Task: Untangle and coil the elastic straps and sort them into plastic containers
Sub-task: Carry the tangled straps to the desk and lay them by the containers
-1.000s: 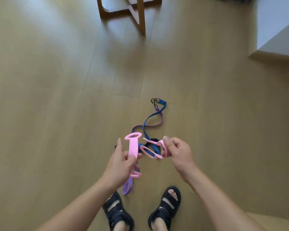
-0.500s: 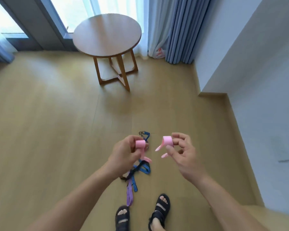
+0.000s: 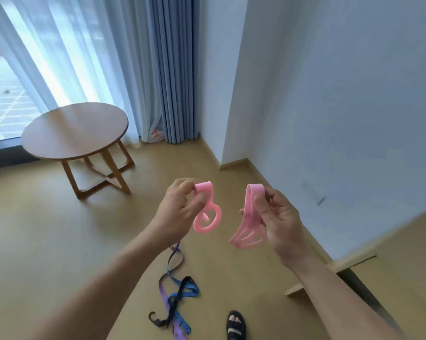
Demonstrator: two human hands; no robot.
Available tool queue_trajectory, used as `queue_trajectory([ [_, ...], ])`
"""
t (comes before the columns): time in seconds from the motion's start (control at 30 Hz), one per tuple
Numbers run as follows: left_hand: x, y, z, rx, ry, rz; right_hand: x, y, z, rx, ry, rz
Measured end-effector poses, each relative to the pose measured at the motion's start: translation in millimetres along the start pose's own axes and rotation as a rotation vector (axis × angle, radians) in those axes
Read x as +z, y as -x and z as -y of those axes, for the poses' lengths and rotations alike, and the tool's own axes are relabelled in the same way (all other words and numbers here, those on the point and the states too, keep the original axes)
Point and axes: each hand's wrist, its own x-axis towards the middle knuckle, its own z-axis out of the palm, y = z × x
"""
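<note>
Two pink elastic straps hang in the air in front of me, apart from each other. My left hand (image 3: 180, 207) pinches the top of one pink strap (image 3: 208, 212), which curls into a loop below the fingers. My right hand (image 3: 278, 217) pinches the other pink strap (image 3: 250, 217), whose folded loops dangle beneath. On the wooden floor below lies a tangle of blue (image 3: 172, 273), purple (image 3: 164, 293) and black (image 3: 180, 293) straps with a black hook (image 3: 154, 320) at its near end.
A round wooden side table (image 3: 74, 131) stands at the back left by the window and blue curtains (image 3: 175, 69). White walls (image 3: 342, 94) close the right side. A light wooden board edge (image 3: 329, 273) lies at the right. My sandalled foot (image 3: 236, 325) is near the tangle.
The view has tilted up from the floor to the room. Both hands rose and drew apart, each now holding a separate pink strap; the blue and purple tangle stays on the floor.
</note>
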Motion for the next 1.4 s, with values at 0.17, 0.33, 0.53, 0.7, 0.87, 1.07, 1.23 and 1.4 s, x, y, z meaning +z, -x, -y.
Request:
queue_trajectory([
  [0.17,23,14,-33,-0.008,0.312,0.205,-27,52,32,-0.036,-0.004,-0.093],
  [0.33,65,30,-73,-0.035,0.447,0.286,-61,101,57,-0.036,0.01,-0.114],
  [0.53,145,58,-122,-0.13,0.522,0.559,-100,150,71,-0.058,0.064,-0.191],
  [0.7,229,87,-162,-0.093,0.514,0.719,-169,198,78,-0.074,0.048,-0.282],
  [0.87,314,122,-207,-0.064,0.538,0.827,-255,246,84,-0.088,0.136,-0.389],
  [1.07,396,159,-256,-0.042,0.525,0.911,-338,298,86,-0.1,0.186,-0.51],
  [1.23,447,190,-287,-0.134,0.571,1.064,-389,339,87,-0.104,0.3,-0.626],
  [1.4,490,210,-297,-0.248,0.527,1.086,-421,368,76,-0.013,0.428,-0.679],
])
